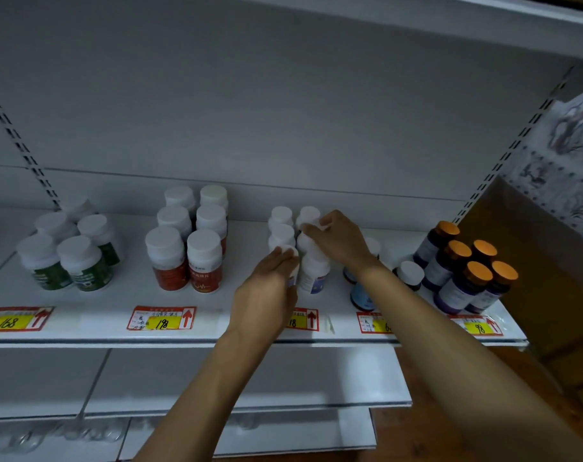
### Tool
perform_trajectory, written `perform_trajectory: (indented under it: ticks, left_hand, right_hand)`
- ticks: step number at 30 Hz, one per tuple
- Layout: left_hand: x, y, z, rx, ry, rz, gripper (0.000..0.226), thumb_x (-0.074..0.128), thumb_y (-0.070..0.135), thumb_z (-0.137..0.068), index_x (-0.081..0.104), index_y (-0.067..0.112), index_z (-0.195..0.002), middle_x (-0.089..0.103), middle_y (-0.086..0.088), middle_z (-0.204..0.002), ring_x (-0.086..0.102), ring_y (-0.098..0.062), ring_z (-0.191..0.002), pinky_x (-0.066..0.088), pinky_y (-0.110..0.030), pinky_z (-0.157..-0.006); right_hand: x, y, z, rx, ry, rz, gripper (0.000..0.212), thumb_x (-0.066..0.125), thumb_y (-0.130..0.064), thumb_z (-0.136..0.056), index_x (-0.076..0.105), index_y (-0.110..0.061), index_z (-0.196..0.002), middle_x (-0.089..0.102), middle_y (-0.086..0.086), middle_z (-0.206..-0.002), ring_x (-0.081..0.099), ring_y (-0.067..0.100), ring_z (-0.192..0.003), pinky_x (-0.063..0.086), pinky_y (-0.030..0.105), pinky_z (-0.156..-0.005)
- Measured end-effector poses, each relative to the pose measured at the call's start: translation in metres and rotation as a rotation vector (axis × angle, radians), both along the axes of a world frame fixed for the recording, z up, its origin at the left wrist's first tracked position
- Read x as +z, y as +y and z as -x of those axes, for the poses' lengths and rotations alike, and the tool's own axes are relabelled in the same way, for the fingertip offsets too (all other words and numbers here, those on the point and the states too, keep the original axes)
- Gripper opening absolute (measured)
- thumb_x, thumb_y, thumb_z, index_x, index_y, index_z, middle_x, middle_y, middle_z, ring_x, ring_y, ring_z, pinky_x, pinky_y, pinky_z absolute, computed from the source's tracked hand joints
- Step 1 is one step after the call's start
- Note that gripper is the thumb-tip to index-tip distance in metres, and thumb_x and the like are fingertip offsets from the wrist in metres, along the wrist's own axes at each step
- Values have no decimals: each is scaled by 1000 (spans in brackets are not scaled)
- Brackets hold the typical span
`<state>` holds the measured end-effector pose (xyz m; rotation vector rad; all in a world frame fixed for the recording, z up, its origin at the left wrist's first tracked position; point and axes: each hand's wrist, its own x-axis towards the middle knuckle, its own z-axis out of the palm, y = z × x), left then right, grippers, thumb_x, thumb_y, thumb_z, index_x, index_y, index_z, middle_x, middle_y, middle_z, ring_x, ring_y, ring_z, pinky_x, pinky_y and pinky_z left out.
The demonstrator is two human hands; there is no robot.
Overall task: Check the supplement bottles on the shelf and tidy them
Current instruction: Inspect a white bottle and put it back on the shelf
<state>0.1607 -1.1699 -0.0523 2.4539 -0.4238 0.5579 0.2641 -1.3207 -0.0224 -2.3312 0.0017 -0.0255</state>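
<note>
Nearest to us, at the bottom of the frame, lie the lower shelves (150, 378), white and dim, and both our bare forearms reach up over them. Next comes the front edge of the shelf (83, 295), with red and yellow price tags (162, 317) stuck along it.

At the centre of the frame our left hand (267, 285) grips the front white bottle (291, 256), thumb on its near side and fingers up by its cap. Just to the right stands its neighbour bottle (313, 275), touching it. Our right hand (341, 243) lies over the caps behind, fingertips curved down onto the rear caps (282, 215); we cannot tell whether it grips one or only touches.

This white cluster stands in the middle of the shelf, in two short rows running back. Lower right of it are a blue-labelled bottle (361, 296) and a small dark bottle (410, 273), then the orange-capped bottles (463, 285) near the right end. Left of centre stand the red-labelled bottles (183, 258), and at far left the green-labelled bottles (70, 261).

Behind everything rises the grey back panel (283, 111).
</note>
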Motion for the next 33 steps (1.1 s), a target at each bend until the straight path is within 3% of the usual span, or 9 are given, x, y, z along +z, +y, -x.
perform_trajectory:
  ticks: [3, 6, 9, 15, 21, 25, 29, 31, 33]
  left_hand:
    - [2, 0, -1, 9, 12, 5, 47, 80, -2, -63, 69, 6, -108, 69, -15, -111, 68, -34, -96, 60, -46, -67]
    - [5, -1, -2, 24, 23, -22, 35, 69, 10, -68, 69, 4, -103, 69, -18, -105, 68, -36, -90, 59, -48, -64]
    - [7, -2, -6, 56, 37, -37, 37, 58, 19, -69, 69, 6, -102, 69, -16, -102, 67, -36, -88, 58, -47, -64]
    - [8, -3, -6, 75, 43, -58, 34, 64, 11, -72, 68, 8, -105, 68, -13, -101, 66, -36, -87, 58, -45, -63]
    - [17, -6, -4, 117, 105, -158, 29, 78, 8, -61, 71, 9, -89, 69, -12, -84, 66, -34, -70, 55, -37, -49]
    - [29, -7, -8, 155, 90, -249, 28, 88, 16, -53, 73, 10, -76, 67, -13, -70, 63, -32, -56, 51, -31, -45]
    - [43, -8, -20, 188, 248, -299, 31, 51, 40, -95, 66, 20, -115, 64, -7, -112, 61, -26, -99, 49, -30, -78]
    - [48, -4, -20, 141, 274, -258, 34, 46, 42, -97, 66, 21, -115, 66, -5, -115, 62, -25, -100, 51, -31, -80]
    - [48, -1, -17, 99, 151, -112, 37, 45, 41, -94, 70, 16, -105, 70, -9, -104, 65, -30, -90, 52, -35, -73]
  right_hand:
    - [13, 0, -13, -32, -8, 63, 54, 57, -47, -91, 46, -11, -131, 57, 8, -123, 56, 23, -110, 41, 27, -81]
    - [24, 7, -26, 39, 54, 98, 67, 60, -42, -92, 34, -12, -146, 44, 10, -146, 46, 24, -129, 39, 27, -99]
    - [26, 14, -36, 78, 152, 139, 73, 64, -32, -90, 27, -9, -149, 35, 11, -152, 39, 25, -135, 37, 28, -103]
    - [16, 13, -48, 15, 132, 159, 46, 65, -25, -89, 53, -2, -126, 55, 16, -130, 55, 31, -117, 50, 40, -94]
    - [32, 3, -26, -76, -162, 58, 43, 65, -30, -88, 52, -15, -126, 60, 6, -121, 59, 22, -106, 48, 29, -81]
    - [60, -7, 18, -126, -395, -143, 30, 68, -37, -86, 58, -21, -110, 62, -12, -92, 61, 4, -80, 49, 21, -71]
    - [79, -18, 58, -206, -418, -354, 22, 69, -37, -86, 62, -18, -92, 61, -16, -81, 57, -5, -70, 47, 14, -67]
    - [84, -20, 74, -215, -372, -464, 19, 70, -34, -85, 64, -17, -84, 66, -8, -81, 61, 3, -71, 52, 24, -68]
    - [88, -20, 90, -216, -337, -531, 18, 70, -31, -85, 64, -16, -78, 66, -4, -77, 62, 7, -68, 52, 25, -63]
